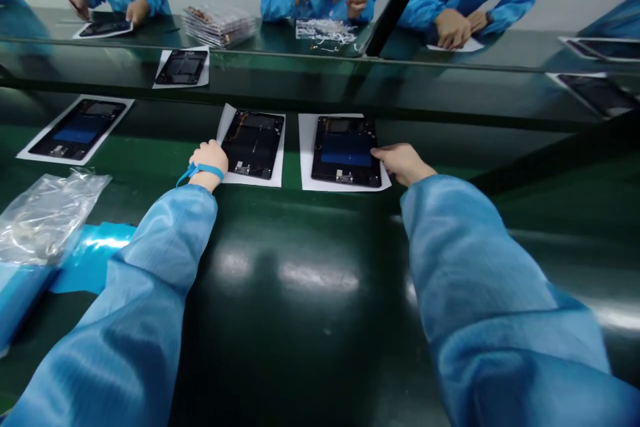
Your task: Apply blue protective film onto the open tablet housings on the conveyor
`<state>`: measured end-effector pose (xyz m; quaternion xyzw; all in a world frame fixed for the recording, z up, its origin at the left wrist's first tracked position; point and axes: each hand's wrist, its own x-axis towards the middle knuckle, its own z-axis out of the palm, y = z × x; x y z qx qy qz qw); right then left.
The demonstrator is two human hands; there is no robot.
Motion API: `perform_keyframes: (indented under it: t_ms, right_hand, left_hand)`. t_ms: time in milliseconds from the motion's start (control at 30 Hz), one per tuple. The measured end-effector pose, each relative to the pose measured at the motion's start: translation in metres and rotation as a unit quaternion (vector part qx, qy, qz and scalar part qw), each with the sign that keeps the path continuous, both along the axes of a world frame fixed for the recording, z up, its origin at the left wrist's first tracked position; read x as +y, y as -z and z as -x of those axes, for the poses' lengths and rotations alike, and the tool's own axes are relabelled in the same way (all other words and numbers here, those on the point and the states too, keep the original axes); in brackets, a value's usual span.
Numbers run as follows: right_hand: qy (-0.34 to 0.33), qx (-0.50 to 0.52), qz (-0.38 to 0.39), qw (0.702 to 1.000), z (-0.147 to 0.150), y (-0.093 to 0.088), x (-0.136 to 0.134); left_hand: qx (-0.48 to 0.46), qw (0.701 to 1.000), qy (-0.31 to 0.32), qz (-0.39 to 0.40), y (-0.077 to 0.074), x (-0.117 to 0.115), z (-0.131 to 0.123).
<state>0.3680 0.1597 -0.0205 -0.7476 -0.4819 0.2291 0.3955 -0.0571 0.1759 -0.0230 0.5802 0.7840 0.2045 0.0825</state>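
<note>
My left hand (209,161), with a blue band at the wrist, is closed at the left edge of an opened tablet (254,147). That tablet lies on a white paper sheet (278,173) whose upper left corner curls up; the fingertips are partly hidden. Just to the right, a second opened tablet (345,152) with a blue panel inside rests on its own white sheet (308,177). My right hand (404,163) grips this one by its right edge, the thumb side on the rim and the other fingers hidden below.
Another tablet (80,130) lies on paper at the left, and one more (181,68) behind. A clear plastic bag (50,213) sits over blue film (97,257). Co-workers in blue sleeves work across the bench, near stacked clear trays (219,25) and white strips (325,30). A dark post (400,3) rises between them.
</note>
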Motion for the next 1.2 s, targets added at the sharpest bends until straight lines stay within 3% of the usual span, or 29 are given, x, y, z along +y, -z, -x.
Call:
perform_keyframes:
  t_ms: [133,200,300,367,433,533,600,667,767,867,933,967,1100,1200]
  right_hand:
    - [0.006,-0.040,-0.011,0.999,0.025,-0.007,-0.019]
    - [-0.068,0.025,-0.024,0.997,0.058,-0.010,-0.044]
    - [-0.202,0.171,0.022,0.964,0.117,-0.012,-0.093]
    - [-0.254,0.225,0.048,0.939,0.153,-0.014,-0.128]
    - [-0.311,0.313,0.089,0.893,0.179,-0.015,-0.159]
    - [-0.361,0.431,0.138,0.815,0.201,-0.015,-0.200]
    - [-0.355,0.457,0.142,0.803,0.205,-0.012,-0.226]
    - [-0.336,0.460,0.137,0.810,0.201,-0.007,-0.249]
    - [-0.317,0.441,0.133,0.829,0.186,0.001,-0.275]
    - [-0.309,0.429,0.139,0.837,0.166,0.002,-0.290]
    - [-0.299,0.434,0.142,0.838,0.153,0.001,-0.296]
    - [-0.291,0.434,0.145,0.840,0.147,0.000,-0.298]
    - [-0.260,0.375,0.174,0.873,0.123,-0.002,-0.303]
    - [-0.245,0.206,0.153,0.935,0.103,-0.004,-0.304]
  left_hand:
    - [-0.029,0.999,0.002,-0.032,-0.018,0.005,0.012]
    - [-0.091,0.994,-0.016,-0.066,-0.031,-0.002,0.016]
    - [-0.197,0.974,-0.051,-0.103,-0.051,-0.033,0.020]
    - [-0.229,0.967,-0.055,-0.096,-0.061,-0.068,0.022]
    - [-0.252,0.964,-0.043,-0.077,-0.065,-0.111,0.025]
    - [-0.285,0.957,-0.020,-0.046,-0.057,-0.184,0.029]
    - [-0.289,0.957,-0.005,-0.033,-0.046,-0.233,0.030]
    - [-0.280,0.960,0.008,-0.023,-0.034,-0.275,0.028]
    - [-0.261,0.964,0.047,0.005,-0.026,-0.313,0.029]
    - [-0.130,0.987,0.098,0.012,-0.036,-0.315,0.050]
    - [0.009,0.998,0.068,-0.001,-0.048,-0.300,0.076]
    - [0.026,0.999,0.046,0.003,-0.053,-0.291,0.090]
    - [-0.021,0.995,0.040,0.089,-0.059,-0.258,0.140]
    - [-0.075,0.986,0.064,0.133,-0.057,-0.248,0.162]
